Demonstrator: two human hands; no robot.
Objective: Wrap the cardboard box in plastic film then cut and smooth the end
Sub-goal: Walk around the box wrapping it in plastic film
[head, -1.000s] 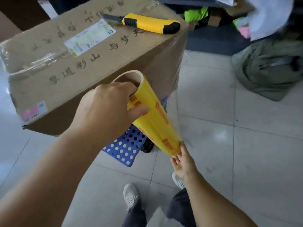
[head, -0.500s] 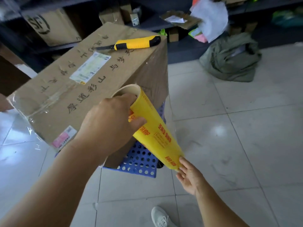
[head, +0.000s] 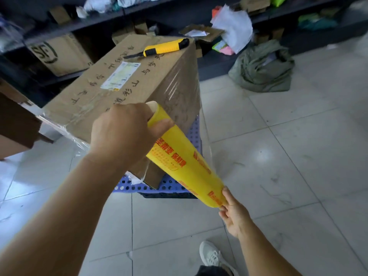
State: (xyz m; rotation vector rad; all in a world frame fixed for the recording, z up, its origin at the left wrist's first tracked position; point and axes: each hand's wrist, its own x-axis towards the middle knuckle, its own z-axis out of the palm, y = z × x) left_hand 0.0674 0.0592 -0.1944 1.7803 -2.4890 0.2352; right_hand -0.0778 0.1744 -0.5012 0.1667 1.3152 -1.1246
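A utility knife (head: 164,49) lies on the far end of a cardboard box (head: 111,92) resting on a perforated stool (head: 171,186), with a film roll (head: 185,166) before it, shelves (head: 119,14) behind, and a sack (head: 262,70) to the right.

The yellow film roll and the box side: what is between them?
A clear film sheet stretches from roll to cardboard box in the head view.

The brown cardboard box (head: 127,86) stands tilted on a blue perforated stool (head: 171,186), with a white label and handwriting on top. Clear plastic film (head: 183,84) covers its side at 3 o'clock. The yellow film roll (head: 185,166) leans diagonally at the box's 5 o'clock. A yellow utility knife (head: 165,47) lies on the top at 1 o'clock.
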